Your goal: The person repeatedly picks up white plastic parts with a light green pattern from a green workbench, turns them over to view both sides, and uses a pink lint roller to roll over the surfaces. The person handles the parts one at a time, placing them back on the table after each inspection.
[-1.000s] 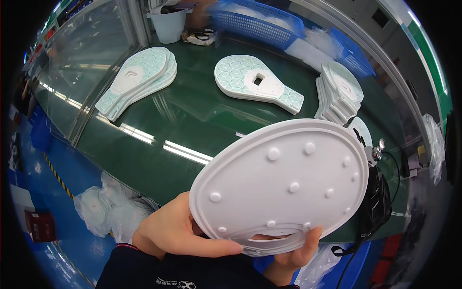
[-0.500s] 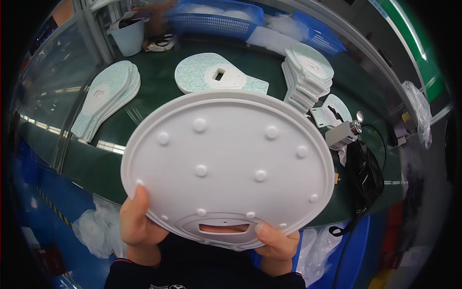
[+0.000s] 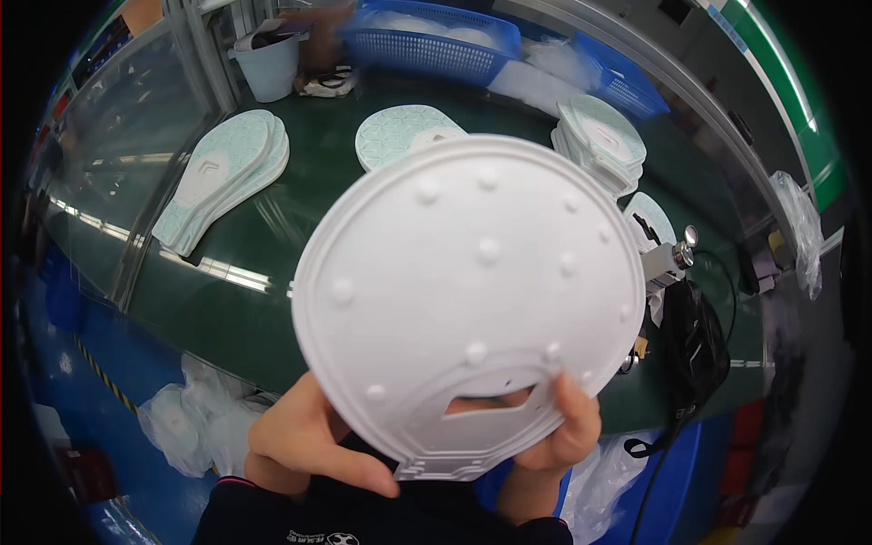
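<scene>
I see both hands holding a round white plastic plate [image 3: 472,291] with raised bumps up close to the camera, above the near edge of the dark green desk [image 3: 272,263]; the left hand [image 3: 309,440] has its fingers pinching the plate's lower left rim, and the right hand [image 3: 554,431] has its fingers pinching the lower right rim beside a slot. Behind it on the desk lie stacks of pale patterned paddle-shaped pieces [image 3: 222,177], with a blue basket [image 3: 427,41] farther back.
</scene>
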Motion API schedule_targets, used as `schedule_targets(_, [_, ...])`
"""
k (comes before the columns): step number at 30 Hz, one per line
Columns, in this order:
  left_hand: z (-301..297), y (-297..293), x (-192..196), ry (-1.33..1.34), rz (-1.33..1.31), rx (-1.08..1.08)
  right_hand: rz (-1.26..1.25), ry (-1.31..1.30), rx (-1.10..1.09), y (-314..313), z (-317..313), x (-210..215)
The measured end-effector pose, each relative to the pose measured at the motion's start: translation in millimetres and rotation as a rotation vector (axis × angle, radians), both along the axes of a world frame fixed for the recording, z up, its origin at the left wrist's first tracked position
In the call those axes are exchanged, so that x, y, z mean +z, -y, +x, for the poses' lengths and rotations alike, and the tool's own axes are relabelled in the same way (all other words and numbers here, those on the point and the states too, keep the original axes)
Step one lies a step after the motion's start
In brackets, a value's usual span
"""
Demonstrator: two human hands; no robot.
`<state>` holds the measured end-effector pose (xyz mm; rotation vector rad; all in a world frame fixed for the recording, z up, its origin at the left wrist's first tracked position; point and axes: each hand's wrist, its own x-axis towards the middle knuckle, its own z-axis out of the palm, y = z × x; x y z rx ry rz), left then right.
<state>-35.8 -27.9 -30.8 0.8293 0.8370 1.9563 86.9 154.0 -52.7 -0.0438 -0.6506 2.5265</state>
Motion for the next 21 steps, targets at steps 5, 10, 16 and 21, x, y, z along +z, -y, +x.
schedule_targets(5, [12.7, -25.9, 7.4, -0.064, -0.272, -0.291, -0.019, -0.369, 0.322, -29.4, -36.5, 49.2])
schedule_targets(10, [19.9, -26.0, 19.8, 0.003, -0.233, -0.351, -0.007, -0.240, 0.191, -40.7, -47.3, 89.1])
schedule_targets(16, [29.9, -26.8, 21.5, 0.011, -0.105, -0.319, -0.119, -0.592, 0.506, -62.7, -72.1, 67.5])
schedule_targets(21, [39.3, -25.2, 25.4, 0.066, -0.043, -0.256, 0.211, -0.464, 0.488, -82.2, -68.7, 69.9])
